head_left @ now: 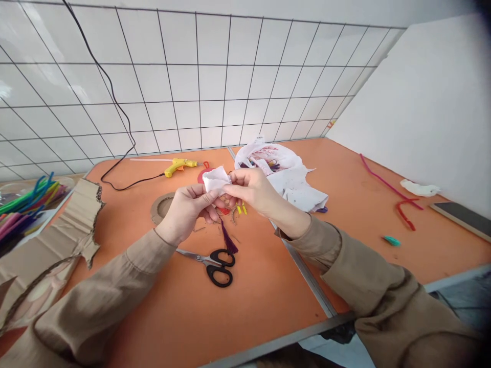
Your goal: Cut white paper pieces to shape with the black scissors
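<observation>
white scrap (214,180) was held above the orange table (261,301) — left hand (187,208) and right hand (253,190) both pinching it, scissors (210,262) and a smaller purple tassel (228,238) lying below — folding or shaping seemed in hand, and the next move probably called for a steady pinch

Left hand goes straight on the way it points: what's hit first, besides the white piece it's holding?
Likely the right hand, which pinches the same white piece just ahead of the left hand. Depth is unclear from one view, so it might pass slightly under.
</observation>
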`<state>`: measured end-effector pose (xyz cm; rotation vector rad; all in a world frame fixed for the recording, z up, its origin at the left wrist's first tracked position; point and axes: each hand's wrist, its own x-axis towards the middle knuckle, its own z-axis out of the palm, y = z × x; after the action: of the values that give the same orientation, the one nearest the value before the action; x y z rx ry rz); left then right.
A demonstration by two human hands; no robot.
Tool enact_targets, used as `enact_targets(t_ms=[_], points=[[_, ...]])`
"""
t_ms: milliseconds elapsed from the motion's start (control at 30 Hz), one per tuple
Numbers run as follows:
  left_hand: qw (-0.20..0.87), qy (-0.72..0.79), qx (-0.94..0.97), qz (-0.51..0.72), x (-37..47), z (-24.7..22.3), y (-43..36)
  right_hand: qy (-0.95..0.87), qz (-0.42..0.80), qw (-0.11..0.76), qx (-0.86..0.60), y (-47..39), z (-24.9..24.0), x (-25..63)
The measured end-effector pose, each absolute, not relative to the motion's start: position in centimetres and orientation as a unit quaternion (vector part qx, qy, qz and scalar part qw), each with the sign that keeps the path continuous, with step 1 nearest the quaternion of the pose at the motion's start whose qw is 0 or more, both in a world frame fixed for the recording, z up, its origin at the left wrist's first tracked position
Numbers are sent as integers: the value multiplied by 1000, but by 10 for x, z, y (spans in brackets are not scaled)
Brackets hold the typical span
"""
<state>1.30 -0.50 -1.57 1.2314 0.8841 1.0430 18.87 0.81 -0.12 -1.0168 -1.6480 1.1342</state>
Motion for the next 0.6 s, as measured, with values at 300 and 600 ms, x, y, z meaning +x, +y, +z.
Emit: enact_targets(t_ms=[300,600], points=[[577,368,514,517,13,-16,-5,-706,415,426,-384,5,-4,189],[625,369,491,482,14,-16,-5,-699,421,433,-383,0,-2,184]])
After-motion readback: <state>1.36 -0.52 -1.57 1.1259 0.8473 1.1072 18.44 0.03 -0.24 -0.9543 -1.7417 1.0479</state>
